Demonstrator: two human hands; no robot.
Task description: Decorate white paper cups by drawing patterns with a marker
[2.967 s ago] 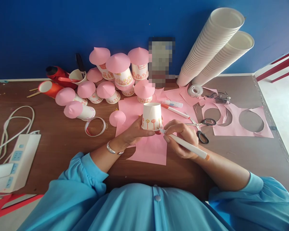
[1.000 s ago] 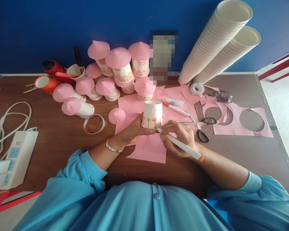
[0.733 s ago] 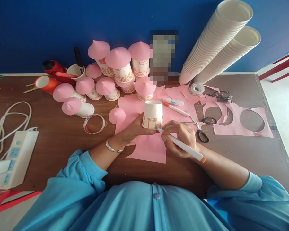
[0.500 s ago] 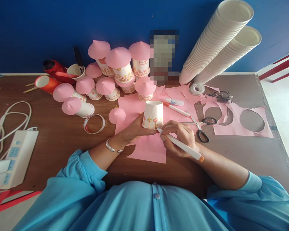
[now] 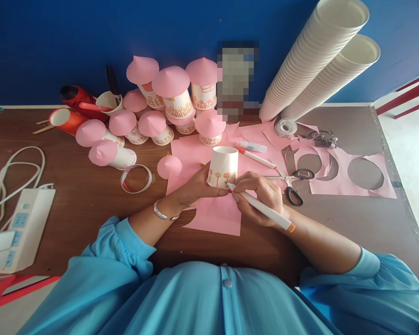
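Note:
My left hand (image 5: 198, 187) is wrapped round the lower side of a white paper cup (image 5: 223, 163), which has red and yellow flowers drawn along its lower edge. A white marker (image 5: 268, 210) with an orange end is pinched in my right hand (image 5: 260, 195), its tip close against the flowers near the cup's bottom. Under the cup lie sheets of pink paper (image 5: 218, 218). Black-handled scissors (image 5: 293, 179) lie just beyond my right hand, and another white marker (image 5: 256, 159) rests on the paper beside a glue stick (image 5: 252, 146).
Several cups with pink cone tops (image 5: 171, 83) stand at the back left, near a loose pink cone (image 5: 169, 166) and a paper ring (image 5: 136, 179). Two tall cup stacks (image 5: 310, 60) lean at the back right by a tape roll (image 5: 285, 128). A power strip (image 5: 30, 228) lies left.
The cup in my left hand has shifted very slightly to the right and turned a little. The marker and my right hand have barely moved.

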